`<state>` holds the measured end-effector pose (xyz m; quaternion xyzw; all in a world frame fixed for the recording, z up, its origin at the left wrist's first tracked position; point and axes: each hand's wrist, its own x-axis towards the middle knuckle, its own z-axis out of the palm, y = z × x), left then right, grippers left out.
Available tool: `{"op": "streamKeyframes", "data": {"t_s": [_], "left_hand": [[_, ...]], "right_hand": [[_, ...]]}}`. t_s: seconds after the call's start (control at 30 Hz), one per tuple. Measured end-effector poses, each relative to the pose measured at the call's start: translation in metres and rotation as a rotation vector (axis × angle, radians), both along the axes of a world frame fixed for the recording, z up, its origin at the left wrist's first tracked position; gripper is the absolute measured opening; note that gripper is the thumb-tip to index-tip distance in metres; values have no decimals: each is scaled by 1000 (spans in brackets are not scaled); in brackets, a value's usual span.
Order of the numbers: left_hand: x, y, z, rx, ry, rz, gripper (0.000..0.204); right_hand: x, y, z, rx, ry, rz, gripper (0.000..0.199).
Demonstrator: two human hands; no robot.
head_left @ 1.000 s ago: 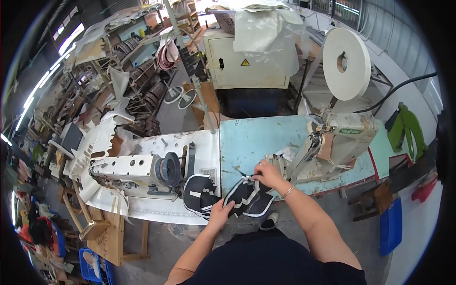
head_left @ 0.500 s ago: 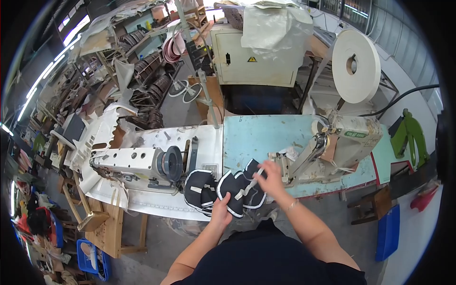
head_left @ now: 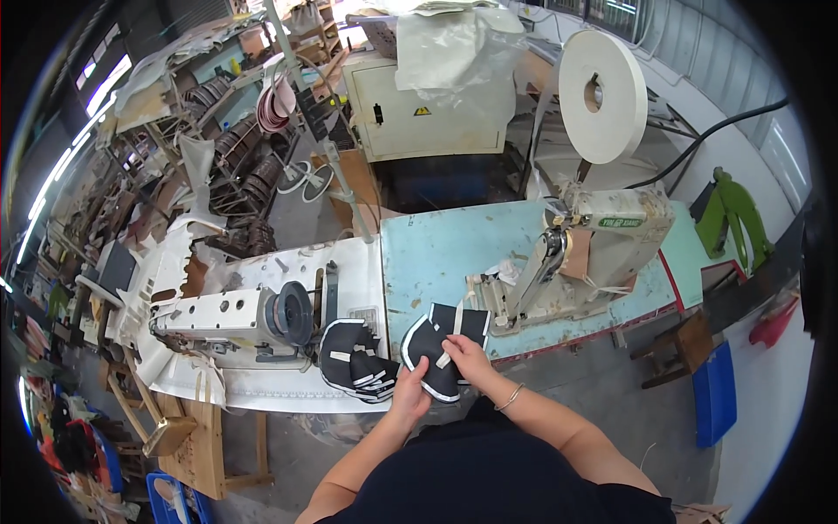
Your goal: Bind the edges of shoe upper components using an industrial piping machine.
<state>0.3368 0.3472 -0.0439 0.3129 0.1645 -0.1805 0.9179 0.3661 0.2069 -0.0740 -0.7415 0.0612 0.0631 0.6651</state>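
A black fabric piece with white edging (head_left: pixel 422 344) is held up at the near edge of the worktop. My left hand (head_left: pixel 410 394) pinches its lower left side, thumb on top. At its right side my right hand (head_left: pixel 467 359) is closed on it, with the thumb by a narrow off-white strip (head_left: pixel 459 320) that crosses the piece. The fingers underneath are hidden. Just left of it lies a loose pile of similar black pieces with white edges (head_left: pixel 349 336), overlapping one another on the white sewing table.
To the left stands a white sewing machine (head_left: pixel 231 313) with a dark handwheel. A post-type machine (head_left: pixel 611 229) is on the pale blue worktop (head_left: pixel 436 253) at right, below a big white tape roll (head_left: pixel 572 96). A blue bin (head_left: pixel 716 397) and wooden stool (head_left: pixel 676 351) are at the right.
My right hand has come down and left from the strip's upper end onto the piece. The black piece now lies flatter and more spread out. The view has shifted slightly.
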Motion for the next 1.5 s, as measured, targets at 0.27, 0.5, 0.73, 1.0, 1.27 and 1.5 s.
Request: {"op": "streamKeyframes", "data": {"t_s": [0.27,0.5,0.73,1.0,1.27,1.5], "left_hand": [[11,51,69,863,-345,49,27],[58,146,12,1915,-568,497,41],[30,42,8,979,-470,-105,52],[32,27,5,603,-194,-20,23],[31,48,12,991,-453,-208,23],[25,29,36,1135,-993,-180,25]], "right_hand": [[26,-26,7,-49,-103,-129,34],[30,3,45,164,-218,-15,34],[6,28,45,-524,-634,64,27],[-36,3,-4,-4,53,-182,51],[-8,-95,21,440,617,127,17],[-21,-116,-15,-1088,-174,-187,53]]}}
